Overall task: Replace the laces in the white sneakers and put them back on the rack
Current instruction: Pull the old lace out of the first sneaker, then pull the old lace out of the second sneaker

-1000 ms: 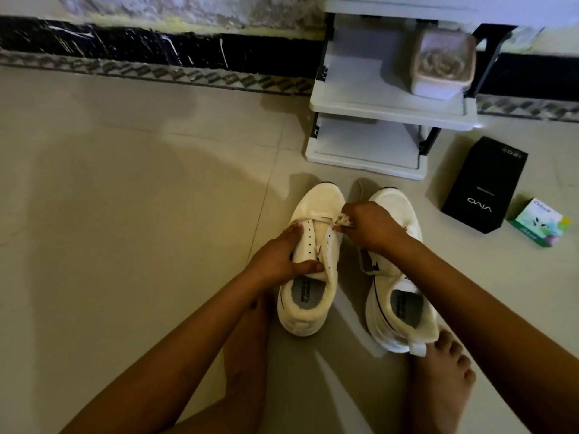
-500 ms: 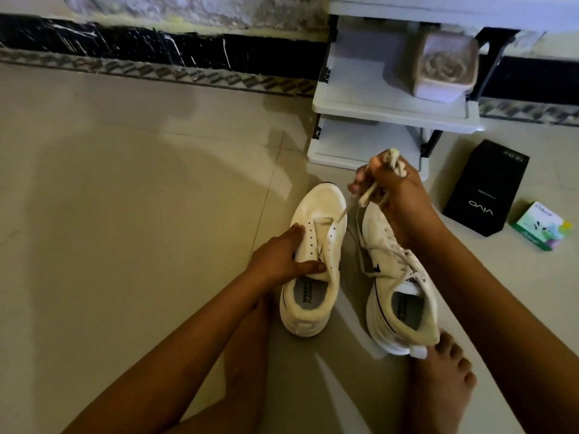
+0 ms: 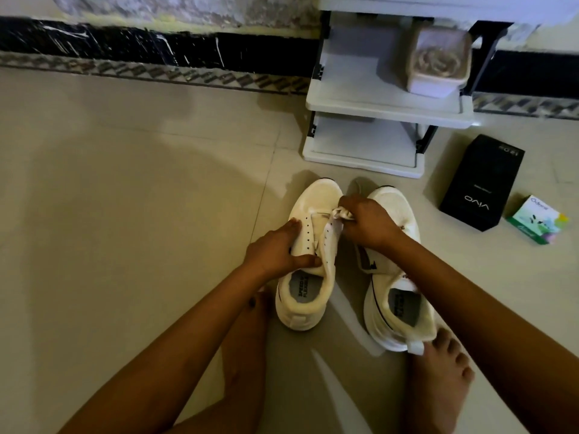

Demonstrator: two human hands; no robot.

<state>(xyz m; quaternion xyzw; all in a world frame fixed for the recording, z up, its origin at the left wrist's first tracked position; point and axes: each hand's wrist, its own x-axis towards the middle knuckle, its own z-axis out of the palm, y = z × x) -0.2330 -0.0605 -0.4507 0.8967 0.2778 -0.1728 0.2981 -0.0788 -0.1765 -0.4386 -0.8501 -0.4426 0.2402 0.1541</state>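
L hand (image 3: 279, 250): wrapped round the side and tongue of the white mesh sneaker (image 3: 319, 195), prob. to pin it w/ the eyelets facing up.
R hand (image 3: 371, 223): pinches the bunched white lace (image 3: 338, 213) at the toe-end eyelets, likely mid-threading.
Second white sneaker (image 3: 396, 296): just beside, upright on the floor.
Rack: white two-shelf plastic rack (image 3: 385, 112) just beyond the toes; neither shoe on it yet.
Floor: glossy beige tiles (image 3: 125, 214), dim room, black marble skirting (image 3: 156, 48) at the wall edge.
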